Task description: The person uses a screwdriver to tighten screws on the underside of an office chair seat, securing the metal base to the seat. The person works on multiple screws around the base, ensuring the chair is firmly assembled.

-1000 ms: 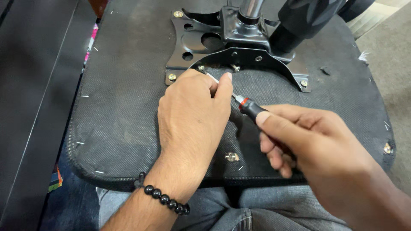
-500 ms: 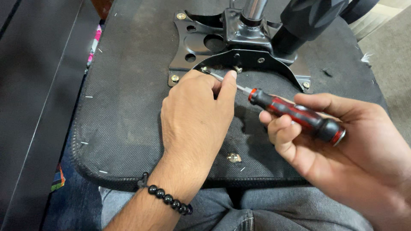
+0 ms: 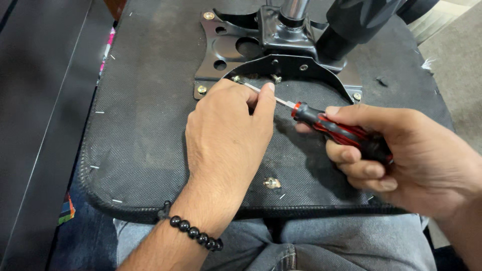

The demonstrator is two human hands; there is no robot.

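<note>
Upturned chair seat, black mesh-textured fabric underside (image 3: 145, 130), rests across the person's lap; grey trousers (image 3: 346, 246) show below its near edge.

Right hand (image 3: 401, 160) is closed around the red-and-black striped handle of a screwdriver (image 3: 346, 134), fingers wrapped under, thumb along the top. The slim silver shaft runs up and left toward the black stamped-metal mounting plate (image 3: 226, 50) that carries the chair's chrome post (image 3: 293, 10).

Left hand (image 3: 226, 135) lies palm down on the fabric. Forefinger and thumb are pinched at the shaft near its tip, the other fingers curled. Judged purpose: steadying the blade so it stays seated on the small brass-coloured screw (image 3: 236, 79) at the plate's curved inner edge. Whether the tip is actually in the screw head cannot be told; the fingers cover it.

A second screw (image 3: 276, 78) stands just beside, under the same arch. Brass bolts sit at the plate's corners (image 3: 202, 89).

A loose brass-coloured fastener (image 3: 271, 183) lies on the fabric near the seat's front edge, between the two wrists. Black bead bracelet (image 3: 196, 233) is on the left wrist. White staples dot the fabric's border.
</note>
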